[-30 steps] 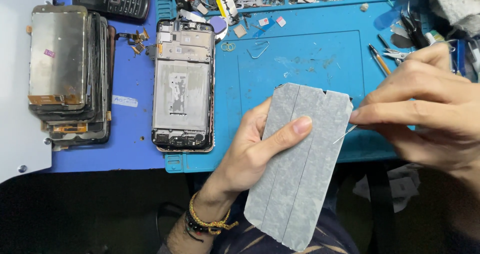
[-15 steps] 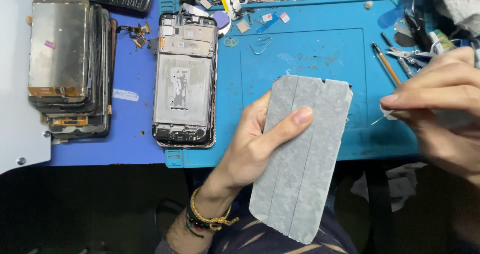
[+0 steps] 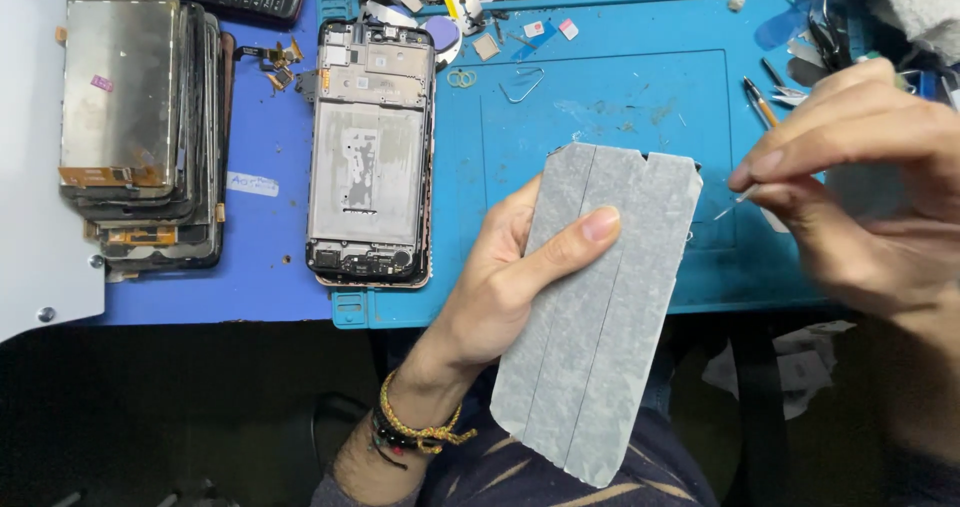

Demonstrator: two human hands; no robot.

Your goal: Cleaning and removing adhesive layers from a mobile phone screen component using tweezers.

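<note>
Grey adhesive sheet (image 3: 600, 312) clamped in left hand (image 3: 500, 287) grip, thumb across its face, above blue mat (image 3: 620, 97). Right hand (image 3: 860, 187) grip pinches a thin sliver (image 3: 728, 207) just right of sheet's top edge. Risk: sliver re-sticks or tears if sheet flexes.

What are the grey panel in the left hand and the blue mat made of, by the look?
Grey panel: likely a flat phone panel covered in matte grey tape or film; three lengthwise strips with visible seams, dull mottled surface. What lies beneath is hidden.
Blue mat: probably silicone or rubber; matte, with moulded recesses and tray ridges.
</note>
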